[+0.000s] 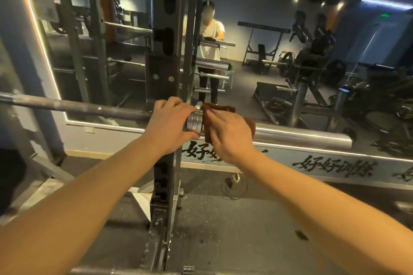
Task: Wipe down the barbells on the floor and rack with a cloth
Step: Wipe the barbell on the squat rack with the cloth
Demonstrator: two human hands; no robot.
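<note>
Right grip (230, 136) is closed over a brown cloth (223, 110), fingers curled to press it onto the barbell (301, 135) just right of centre frame. Left grip (172, 123) is wrapped round the ridged collar (194, 121) right beside the cloth, seemingly steadying the bar. Nearest the camera, at the bottom edge, a second bar (188, 270) lies low with no cloth on it. Beyond the hands, the held barbell runs across mid-frame on the rack (165, 18), with its dull shaft to the left and its bright sleeve to the right. Behind it stands a wall mirror (290, 51). The step in hand looks like wiping the sleeve's inner end beside the collar. The next move likely calls for sliding the cloth rightward along the sleeve with a steady squeeze, the left grip holding firm so the bar does not roll.
</note>
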